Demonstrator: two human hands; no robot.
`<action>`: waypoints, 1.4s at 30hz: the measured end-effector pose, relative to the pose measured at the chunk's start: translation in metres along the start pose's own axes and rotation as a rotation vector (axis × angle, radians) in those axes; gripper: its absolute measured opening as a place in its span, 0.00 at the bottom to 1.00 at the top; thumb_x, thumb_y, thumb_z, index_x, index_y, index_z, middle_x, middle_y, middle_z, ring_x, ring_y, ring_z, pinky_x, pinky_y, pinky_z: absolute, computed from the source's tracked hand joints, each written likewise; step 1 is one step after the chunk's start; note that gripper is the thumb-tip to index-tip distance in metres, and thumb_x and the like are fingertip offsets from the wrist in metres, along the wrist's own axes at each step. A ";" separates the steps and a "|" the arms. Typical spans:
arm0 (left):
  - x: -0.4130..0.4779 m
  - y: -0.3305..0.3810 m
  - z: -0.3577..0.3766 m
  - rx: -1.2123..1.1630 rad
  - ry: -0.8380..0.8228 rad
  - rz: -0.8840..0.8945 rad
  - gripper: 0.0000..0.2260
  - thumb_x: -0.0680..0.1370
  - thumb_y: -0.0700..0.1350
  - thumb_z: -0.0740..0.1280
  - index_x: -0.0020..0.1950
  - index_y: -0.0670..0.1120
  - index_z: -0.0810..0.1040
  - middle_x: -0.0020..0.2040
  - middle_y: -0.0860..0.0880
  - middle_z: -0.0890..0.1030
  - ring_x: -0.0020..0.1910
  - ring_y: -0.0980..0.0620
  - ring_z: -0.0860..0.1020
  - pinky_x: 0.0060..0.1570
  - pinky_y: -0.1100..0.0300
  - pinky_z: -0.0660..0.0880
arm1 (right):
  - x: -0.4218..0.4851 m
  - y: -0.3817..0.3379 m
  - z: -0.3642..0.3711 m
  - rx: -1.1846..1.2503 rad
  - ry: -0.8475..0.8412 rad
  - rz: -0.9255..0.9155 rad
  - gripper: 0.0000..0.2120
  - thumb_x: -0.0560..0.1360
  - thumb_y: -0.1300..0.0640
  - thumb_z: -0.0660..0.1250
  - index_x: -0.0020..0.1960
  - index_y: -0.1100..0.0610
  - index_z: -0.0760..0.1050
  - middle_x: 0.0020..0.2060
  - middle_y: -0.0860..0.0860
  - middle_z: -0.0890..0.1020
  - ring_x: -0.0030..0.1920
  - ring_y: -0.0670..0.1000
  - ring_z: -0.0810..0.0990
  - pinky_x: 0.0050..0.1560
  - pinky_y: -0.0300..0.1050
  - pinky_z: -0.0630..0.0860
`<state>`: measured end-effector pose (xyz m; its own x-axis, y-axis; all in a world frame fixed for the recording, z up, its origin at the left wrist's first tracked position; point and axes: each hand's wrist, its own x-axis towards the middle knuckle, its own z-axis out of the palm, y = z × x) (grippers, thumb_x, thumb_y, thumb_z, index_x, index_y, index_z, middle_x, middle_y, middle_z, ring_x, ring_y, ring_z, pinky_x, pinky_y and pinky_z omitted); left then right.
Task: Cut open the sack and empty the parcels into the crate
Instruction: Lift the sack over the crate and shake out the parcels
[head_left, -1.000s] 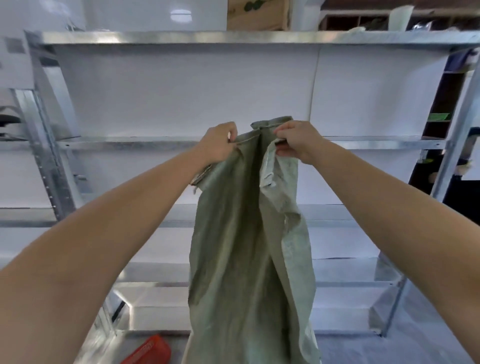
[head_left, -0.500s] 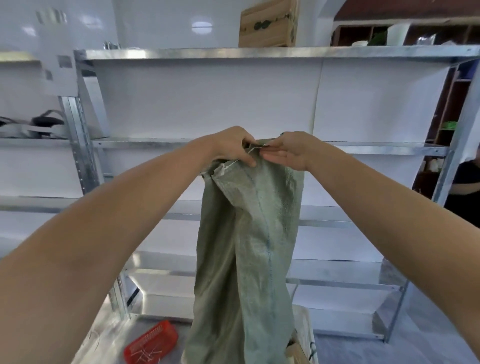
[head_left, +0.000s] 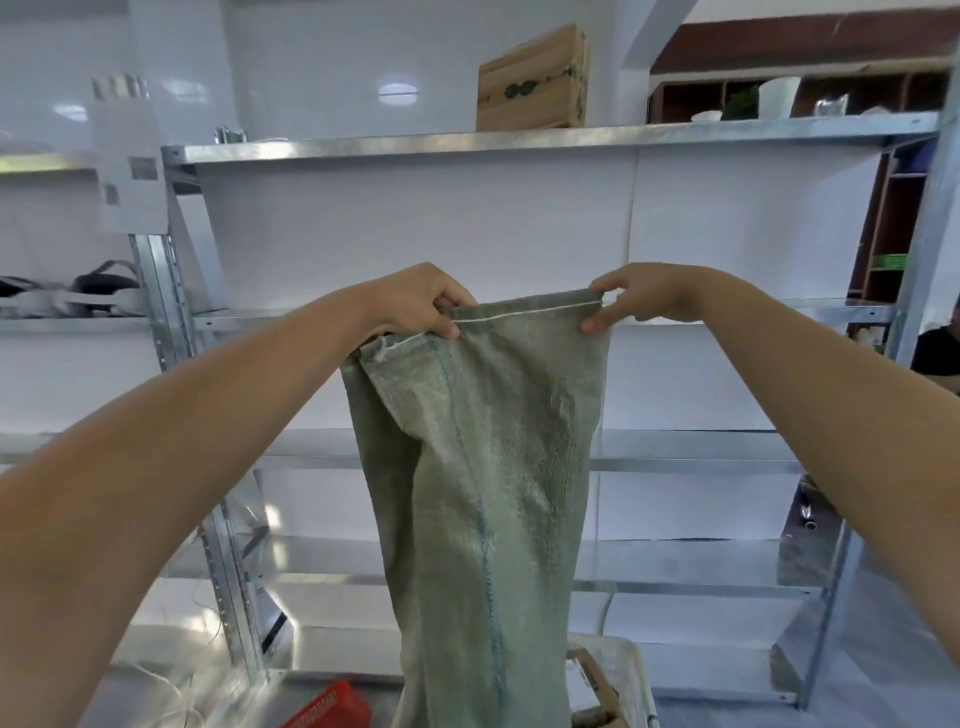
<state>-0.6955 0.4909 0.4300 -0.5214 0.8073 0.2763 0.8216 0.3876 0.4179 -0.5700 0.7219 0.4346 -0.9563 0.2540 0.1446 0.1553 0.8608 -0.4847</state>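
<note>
A grey-green woven sack (head_left: 483, 467) hangs limp at chest height in front of me, its stitched white-thread seam at the top. My left hand (head_left: 415, 304) pinches the seam near its left end. My right hand (head_left: 644, 296) pinches the seam's right corner, so the edge is stretched flat between them. Below the sack, a white crate (head_left: 631, 670) shows its rim at the bottom, with brown parcels (head_left: 584, 686) inside. The sack's lower end is out of frame.
A galvanised metal shelving rack (head_left: 519, 140) with several shelves stands straight ahead. A wooden box (head_left: 530, 83) sits on its top shelf. A small red basket (head_left: 332, 706) lies at the bottom left. Another person's arm (head_left: 935, 358) shows at the right edge.
My hands have moved apart along the sack's top seam, pulling it flat and wide. The view has tilted down, bringing the white crate into sight.
</note>
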 end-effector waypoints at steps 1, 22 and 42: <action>-0.002 -0.004 -0.002 -0.013 -0.017 -0.002 0.14 0.72 0.32 0.68 0.54 0.46 0.81 0.34 0.61 0.82 0.32 0.67 0.80 0.44 0.67 0.76 | 0.002 0.003 -0.001 0.052 -0.050 0.028 0.16 0.69 0.52 0.71 0.56 0.53 0.75 0.60 0.49 0.71 0.69 0.53 0.64 0.66 0.51 0.64; -0.012 -0.054 -0.075 0.176 0.524 -0.062 0.12 0.72 0.35 0.69 0.56 0.39 0.80 0.51 0.42 0.81 0.48 0.47 0.76 0.53 0.60 0.68 | 0.005 -0.049 -0.017 0.051 0.254 -0.259 0.28 0.69 0.46 0.69 0.43 0.74 0.75 0.37 0.67 0.76 0.41 0.65 0.74 0.53 0.53 0.72; -0.014 -0.069 -0.074 0.255 0.383 0.014 0.10 0.76 0.46 0.67 0.46 0.39 0.82 0.39 0.44 0.77 0.40 0.48 0.72 0.39 0.59 0.64 | -0.024 -0.016 -0.059 0.159 0.343 -0.108 0.08 0.74 0.56 0.66 0.43 0.61 0.76 0.33 0.52 0.70 0.33 0.48 0.66 0.33 0.40 0.65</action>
<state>-0.7617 0.4202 0.4617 -0.5182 0.6093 0.6002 0.8345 0.5138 0.1989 -0.5355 0.7280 0.4897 -0.8224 0.3219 0.4691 -0.0077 0.8182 -0.5749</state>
